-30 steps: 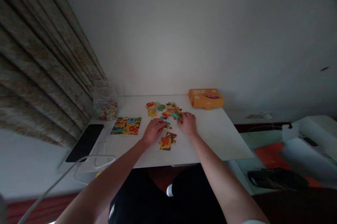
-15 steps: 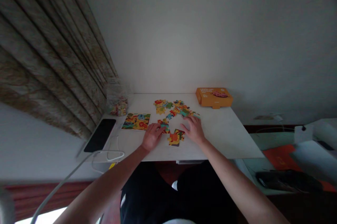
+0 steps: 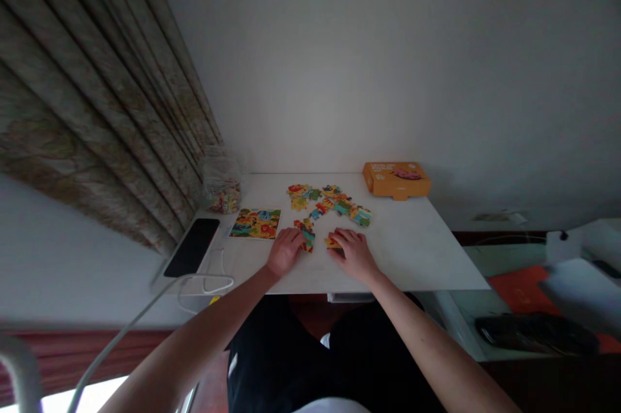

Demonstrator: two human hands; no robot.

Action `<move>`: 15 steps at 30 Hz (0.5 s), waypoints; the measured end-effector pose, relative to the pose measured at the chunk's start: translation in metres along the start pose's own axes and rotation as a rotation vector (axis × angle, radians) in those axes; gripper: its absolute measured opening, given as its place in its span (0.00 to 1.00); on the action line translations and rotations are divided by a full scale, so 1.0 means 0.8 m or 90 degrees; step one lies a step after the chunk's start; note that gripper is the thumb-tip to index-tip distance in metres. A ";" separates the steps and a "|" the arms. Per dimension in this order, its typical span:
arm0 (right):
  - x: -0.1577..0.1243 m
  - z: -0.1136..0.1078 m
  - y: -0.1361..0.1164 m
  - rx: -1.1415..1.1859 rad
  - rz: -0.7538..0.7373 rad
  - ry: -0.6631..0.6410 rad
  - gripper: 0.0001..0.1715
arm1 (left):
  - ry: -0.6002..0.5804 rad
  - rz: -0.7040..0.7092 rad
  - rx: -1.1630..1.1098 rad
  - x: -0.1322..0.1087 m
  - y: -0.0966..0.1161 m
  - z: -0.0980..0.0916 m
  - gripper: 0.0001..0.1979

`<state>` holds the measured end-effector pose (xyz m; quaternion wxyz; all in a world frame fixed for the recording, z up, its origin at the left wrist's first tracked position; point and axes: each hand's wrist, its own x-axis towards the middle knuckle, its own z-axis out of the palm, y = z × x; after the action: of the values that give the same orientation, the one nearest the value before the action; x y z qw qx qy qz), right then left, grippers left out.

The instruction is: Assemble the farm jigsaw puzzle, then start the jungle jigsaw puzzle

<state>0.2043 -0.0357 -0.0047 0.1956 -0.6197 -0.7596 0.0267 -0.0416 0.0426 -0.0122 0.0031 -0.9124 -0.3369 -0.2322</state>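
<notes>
My left hand [image 3: 285, 252] rests on the white table, its fingers closed on the left edge of a few joined puzzle pieces [image 3: 307, 239] in red, yellow and green. To the right, my right hand [image 3: 355, 254] curls over other puzzle pieces [image 3: 332, 243], mostly hidden beneath its fingers. A narrow gap of bare table separates the two groups. Farther back lie several loose puzzle pieces [image 3: 341, 206] in an uneven cluster. Left of my left hand is a flat picture card [image 3: 255, 224] with colourful animals.
An orange puzzle box [image 3: 396, 180] stands at the back right of the table [image 3: 412, 251]. At the left are a clear plastic bag [image 3: 224, 196] with small colourful items, a black phone [image 3: 192, 248] and a white cable [image 3: 194, 276]. A curtain [image 3: 111, 76] hangs beyond.
My right hand has come down from the back pieces onto the front pieces, which it now covers. My left hand stays by its joined pieces. The view has shifted slightly.
</notes>
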 end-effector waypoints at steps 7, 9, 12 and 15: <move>0.023 0.005 0.044 -0.029 0.080 0.066 0.20 | -0.016 0.011 -0.038 0.003 0.004 -0.004 0.12; 0.024 0.007 0.045 -0.032 0.097 0.082 0.19 | -0.019 0.018 -0.047 0.000 0.005 -0.007 0.12; 0.023 0.009 0.045 -0.031 0.117 0.100 0.17 | -0.038 0.049 -0.060 -0.013 0.002 -0.012 0.11; 0.021 0.009 0.046 -0.029 0.132 0.115 0.16 | -0.054 0.105 -0.081 -0.030 -0.007 -0.020 0.11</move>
<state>0.2332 -0.0096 -0.0175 0.2449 -0.6993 -0.6710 -0.0264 -0.0676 0.0293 -0.0090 -0.0499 -0.9443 -0.2453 -0.2136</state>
